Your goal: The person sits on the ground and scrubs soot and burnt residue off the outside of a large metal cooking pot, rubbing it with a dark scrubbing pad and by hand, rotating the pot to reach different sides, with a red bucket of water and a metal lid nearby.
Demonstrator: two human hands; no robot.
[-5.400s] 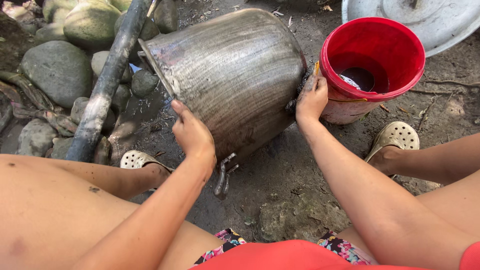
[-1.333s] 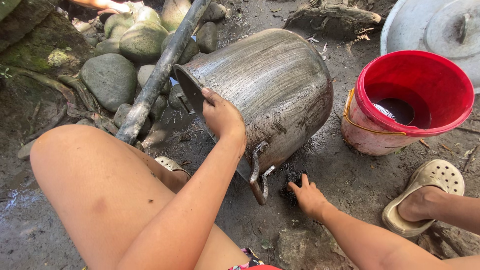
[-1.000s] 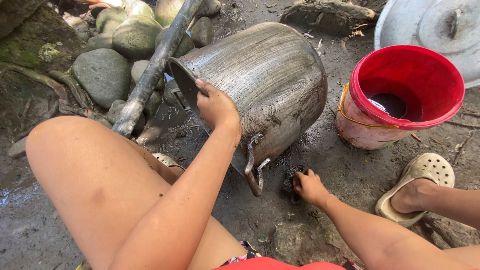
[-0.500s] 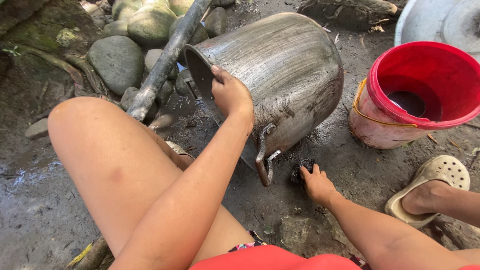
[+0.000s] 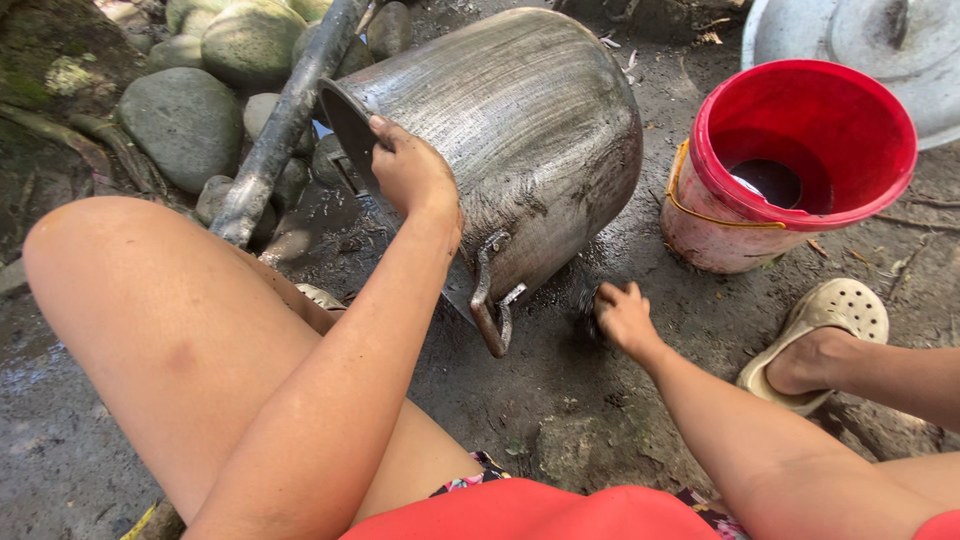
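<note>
- Outdoors, bare dirt ground: a large metal pot (image 5: 510,150) lies tipped on its side, mouth toward a heap of rounded grey stones (image 5: 185,120), base toward the red bucket (image 5: 800,160).
- Left hand (image 5: 410,170) curled over the pot's rim, fingers hooked inside, thumb outside; it looks to be steadying the pot.
- Right hand (image 5: 622,315) down on the ground at the pot's lower edge, fingers closed around something small and dark; what it is cannot be made out.
- Progress, as a judgement: the upper wall shows streaky bright scour marks, yet dull soot-grey remains across much of it, and the underside is hidden. Scrubbing seems partway, with plenty left.
- Materials: pot is thin dull metal, cylindrical, with a riveted loop handle (image 5: 490,310) hanging low. Bucket is glossy plastic, mud-spattered outside, a little dark water at the bottom.
- Ground beneath the pot is wet and black. A dark pole (image 5: 285,120) leans across the stones. Pale perforated clog (image 5: 820,325) on the right foot.
</note>
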